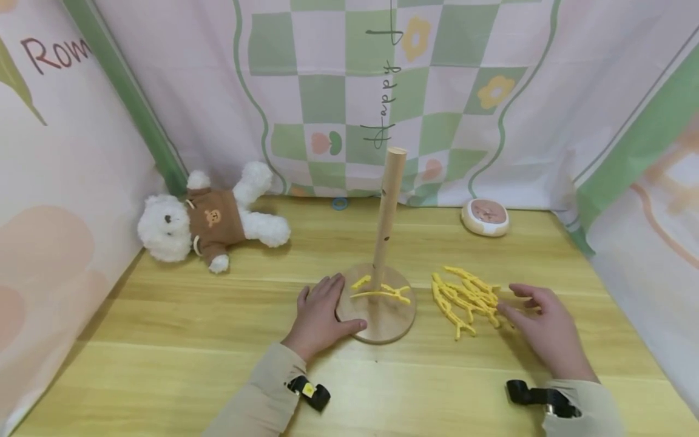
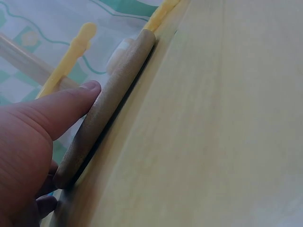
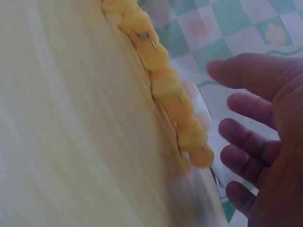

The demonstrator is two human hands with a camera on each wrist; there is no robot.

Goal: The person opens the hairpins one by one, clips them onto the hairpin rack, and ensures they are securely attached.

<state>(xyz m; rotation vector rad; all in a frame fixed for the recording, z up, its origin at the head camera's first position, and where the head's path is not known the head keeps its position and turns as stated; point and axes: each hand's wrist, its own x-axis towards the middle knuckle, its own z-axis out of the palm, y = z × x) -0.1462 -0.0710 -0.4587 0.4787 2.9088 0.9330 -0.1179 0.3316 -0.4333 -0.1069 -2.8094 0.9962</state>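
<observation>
We see a wood table (image 1: 164, 352) under the left hand (image 1: 322, 318), checked curtain (image 1: 322, 100) beyond it, pale wall (image 1: 60, 164) to its left.

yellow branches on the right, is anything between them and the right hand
Nothing visible does: the right hand is at the right edge of the yellow branches, with no other object between them. The white rounded device sits farther back, out of that path.

The branch pile (image 1: 480, 297) lies right of the stand (image 1: 384, 255), a device (image 1: 485, 217) behind the pile, a toy (image 1: 218, 221) back left.
</observation>
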